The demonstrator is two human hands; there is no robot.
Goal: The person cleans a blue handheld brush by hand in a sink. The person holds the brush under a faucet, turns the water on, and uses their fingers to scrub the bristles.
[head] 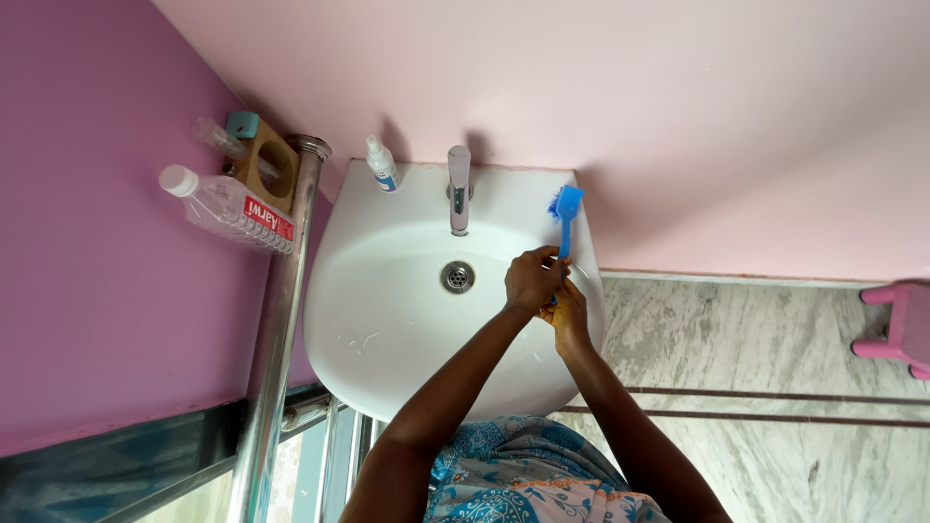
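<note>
You've got a glossy white ceramic washbasin (387, 320), smooth with a bright sheen; the upright chrome tap (458, 189) and round metal drain (457, 276) are polished and reflective; the blue plastic brush (565, 215) your left hand (533, 279) and right hand (569, 312) grip looks hard and slightly shiny; the vertical steel pole (281, 310) is brushed-to-shiny metal; the clear plastic bottle (228, 208) is see-through and crinkly; the brown wooden holder (266, 167) looks matt; the pink walls (581, 87) are flat matt paint; the grey marble floor (756, 349) is smooth and veined; your blue patterned cloth garment (533, 479) looks soft.
</note>
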